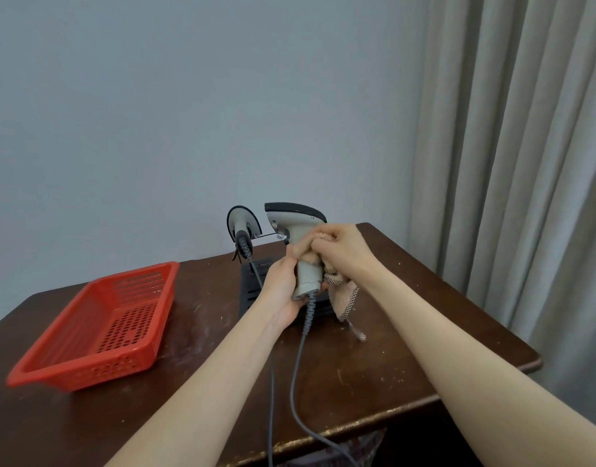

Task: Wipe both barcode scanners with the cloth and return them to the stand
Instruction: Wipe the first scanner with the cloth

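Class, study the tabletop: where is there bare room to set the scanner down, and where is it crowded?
Bare: the right side of the dark wooden table, between the hanging beige cloth and the table edge; also the strip between the red plastic basket and the black stand. Crowded: the centre, with left hand, right hand, grey scanner and grey cables.

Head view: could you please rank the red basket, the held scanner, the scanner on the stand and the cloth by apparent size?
1. red basket
2. held scanner
3. scanner on the stand and cloth look alike: the scanner sits farther back, the cloth is partly hidden by the right hand.
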Demonstrator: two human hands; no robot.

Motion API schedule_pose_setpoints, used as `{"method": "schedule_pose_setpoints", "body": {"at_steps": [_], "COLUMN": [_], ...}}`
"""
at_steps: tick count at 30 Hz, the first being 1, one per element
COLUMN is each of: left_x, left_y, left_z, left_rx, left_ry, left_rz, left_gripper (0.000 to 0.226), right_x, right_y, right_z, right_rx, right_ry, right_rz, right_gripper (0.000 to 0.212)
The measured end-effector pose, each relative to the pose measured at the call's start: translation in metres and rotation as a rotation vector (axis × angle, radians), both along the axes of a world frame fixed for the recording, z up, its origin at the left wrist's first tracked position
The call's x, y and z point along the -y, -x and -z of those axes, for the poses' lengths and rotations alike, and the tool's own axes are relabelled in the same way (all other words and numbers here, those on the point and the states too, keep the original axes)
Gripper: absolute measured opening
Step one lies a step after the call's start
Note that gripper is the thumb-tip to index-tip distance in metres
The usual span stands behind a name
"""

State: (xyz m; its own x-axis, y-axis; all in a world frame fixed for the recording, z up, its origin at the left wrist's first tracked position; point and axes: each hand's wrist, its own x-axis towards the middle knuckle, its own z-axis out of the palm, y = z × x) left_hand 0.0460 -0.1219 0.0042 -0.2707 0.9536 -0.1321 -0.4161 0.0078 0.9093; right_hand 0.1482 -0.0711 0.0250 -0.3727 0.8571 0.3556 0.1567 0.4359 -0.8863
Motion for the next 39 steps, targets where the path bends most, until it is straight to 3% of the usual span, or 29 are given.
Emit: {"method": "schedule_pose_setpoints", "body": {"at_steps": [3, 8, 13, 16, 18, 25, 28, 31, 34, 39], "left_x": [-0.004, -0.001, 0.001, 0.001, 0.002, 0.005, 0.004, 0.005, 0.010, 0.011], "left_y": [0.005, 0.002, 0.000, 0.006, 0.010, 0.007, 0.002, 0.000, 0.005, 0.015], "left_z": [0.006, -0.002, 0.000, 0.005, 0.003, -0.006, -0.004, -0.005, -0.010, -0.016], "left_rx": [-0.007, 0.076, 0.087, 0.024, 0.047, 0.198, 0.218, 0.249, 0.267, 0.134], "left_ry": [0.013, 0.045, 0.069, 0.097, 0.092, 0.026, 0.017, -0.014, -0.027, 0.026], "left_rz": [-0.023, -0.066, -0.063, -0.111, -0.116, -0.073, -0.016, 0.034, 0.055, -0.054], "left_gripper": [0.046, 0.041, 0.040, 0.043, 0.043, 0.044, 0.047, 0.048, 0.046, 0.030], "right_x": [0.006, -0.009, 0.004, 0.010, 0.008, -0.016, -0.011, 0.001, 0.003, -0.008], "right_y": [-0.009, -0.008, 0.001, -0.008, -0.016, -0.017, -0.009, -0.005, -0.009, -0.016], "right_z": [-0.002, -0.010, 0.001, 0.001, 0.000, 0.003, -0.001, -0.002, 0.003, 0.007], "right_rx": [0.127, -0.130, 0.033, 0.224, 0.267, -0.079, -0.181, -0.113, -0.034, -0.239], "right_ry": [0.062, -0.003, -0.004, 0.045, 0.070, 0.043, 0.029, 0.056, 0.140, 0.297], "right_rz": [-0.117, 0.018, -0.061, -0.228, -0.192, 0.225, 0.154, -0.057, -0.164, -0.005], "right_gripper": [0.021, 0.027, 0.038, 0.033, 0.030, 0.008, 0.009, 0.021, 0.013, 0.014]}}
